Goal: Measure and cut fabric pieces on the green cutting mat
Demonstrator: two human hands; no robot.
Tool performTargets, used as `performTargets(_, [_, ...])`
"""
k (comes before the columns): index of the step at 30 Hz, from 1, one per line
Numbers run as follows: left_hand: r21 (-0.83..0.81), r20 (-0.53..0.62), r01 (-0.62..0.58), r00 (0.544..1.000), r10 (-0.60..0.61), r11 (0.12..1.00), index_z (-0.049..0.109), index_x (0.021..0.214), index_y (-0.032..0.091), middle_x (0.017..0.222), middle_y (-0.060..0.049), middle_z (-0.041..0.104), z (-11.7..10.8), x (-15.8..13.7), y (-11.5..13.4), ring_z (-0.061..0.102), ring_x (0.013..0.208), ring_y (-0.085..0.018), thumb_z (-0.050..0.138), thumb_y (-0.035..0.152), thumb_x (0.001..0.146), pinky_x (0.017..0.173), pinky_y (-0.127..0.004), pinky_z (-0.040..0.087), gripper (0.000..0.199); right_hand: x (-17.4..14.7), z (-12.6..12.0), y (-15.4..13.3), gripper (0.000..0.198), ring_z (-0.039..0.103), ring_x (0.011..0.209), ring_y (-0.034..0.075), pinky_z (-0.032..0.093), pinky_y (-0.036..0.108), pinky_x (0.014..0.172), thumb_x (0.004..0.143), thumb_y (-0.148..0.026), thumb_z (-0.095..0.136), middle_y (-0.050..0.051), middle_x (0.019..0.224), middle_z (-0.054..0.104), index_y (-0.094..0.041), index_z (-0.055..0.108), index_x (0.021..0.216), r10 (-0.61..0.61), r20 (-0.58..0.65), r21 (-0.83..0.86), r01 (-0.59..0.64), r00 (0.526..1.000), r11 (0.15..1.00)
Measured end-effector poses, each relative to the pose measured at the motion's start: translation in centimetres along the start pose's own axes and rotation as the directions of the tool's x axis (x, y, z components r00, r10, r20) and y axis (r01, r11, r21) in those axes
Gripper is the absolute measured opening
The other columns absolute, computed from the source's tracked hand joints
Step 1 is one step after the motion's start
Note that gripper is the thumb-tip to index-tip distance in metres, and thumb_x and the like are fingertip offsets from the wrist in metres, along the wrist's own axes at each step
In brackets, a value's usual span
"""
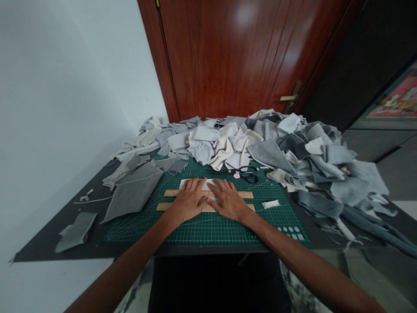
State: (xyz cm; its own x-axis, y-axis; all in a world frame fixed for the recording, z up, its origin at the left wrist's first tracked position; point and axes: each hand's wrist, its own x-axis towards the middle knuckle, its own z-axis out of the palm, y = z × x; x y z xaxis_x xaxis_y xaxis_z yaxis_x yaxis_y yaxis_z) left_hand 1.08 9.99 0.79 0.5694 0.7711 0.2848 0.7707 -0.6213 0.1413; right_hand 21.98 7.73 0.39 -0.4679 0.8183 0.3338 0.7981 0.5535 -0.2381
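Observation:
A white piece of fabric [208, 184] lies on the green cutting mat [215, 232], with two wooden rulers across it. My left hand [189, 200] rests flat on the fabric and rulers, fingers stretched away from me. Beside it my right hand [230, 200] is spread flat in the same way, the thumbs close together. The far ruler [246, 194] and the near ruler [164, 207] run roughly parallel, their middles partly hidden under my hands. Just beyond my right hand lie black-handled scissors [250, 178].
Grey and white fabric scraps [203, 145] are heaped along the back and right of the dark table [42, 243]. A large grey cloth piece [133, 191] overlaps the mat's left side. A small white strip [270, 204] lies right of the rulers. Behind stands a wooden door [221, 65].

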Motion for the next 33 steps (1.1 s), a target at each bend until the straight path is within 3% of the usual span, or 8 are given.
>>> performTargets(7, [-0.107, -0.069, -0.039, 0.997, 0.032, 0.994, 0.042, 0.145, 0.017, 0.14, -0.016, 0.052, 0.1, -0.09, -0.18, 0.047, 0.136, -0.032, 0.054, 0.033, 0.098, 0.116, -0.051, 0.04, 0.051, 0.06, 0.02, 0.01, 0.059, 0.043, 0.138, 0.033, 0.036, 0.051, 0.113, 0.105, -0.052, 0.046, 0.021, 0.151, 0.049, -0.013, 0.053, 0.149, 0.013, 0.014, -0.005, -0.013, 1.0, 1.0])
performTargets(21, [-0.03, -0.018, -0.095, 0.995, 0.095, 0.995, 0.057, 0.142, 0.02, 0.151, -0.012, 0.052, 0.31, -0.09, -0.36, 0.042, 0.14, -0.032, 0.052, 0.029, 0.1, 0.12, -0.053, 0.036, 0.043, -0.04, 0.07, 0.02, 0.059, 0.043, 0.138, 0.032, 0.036, 0.051, 0.114, 0.104, -0.048, 0.047, 0.02, 0.153, 0.048, -0.011, 0.05, 0.149, 0.007, -0.011, 0.033, -0.007, 1.0, 0.999])
performTargets(33, [-0.013, 0.029, -0.089, 0.996, 0.089, 0.996, 0.05, 0.149, 0.026, 0.147, -0.012, 0.052, -0.23, 0.74, -0.49, 0.048, 0.128, -0.032, 0.056, 0.031, 0.097, 0.111, -0.052, 0.042, 0.052, 0.01, -0.14, -0.12, 0.057, 0.043, 0.135, 0.033, 0.036, 0.051, 0.113, 0.103, -0.045, 0.049, 0.02, 0.148, 0.051, -0.011, 0.049, 0.15, 0.009, -0.002, 0.024, -0.009, 1.0, 1.0])
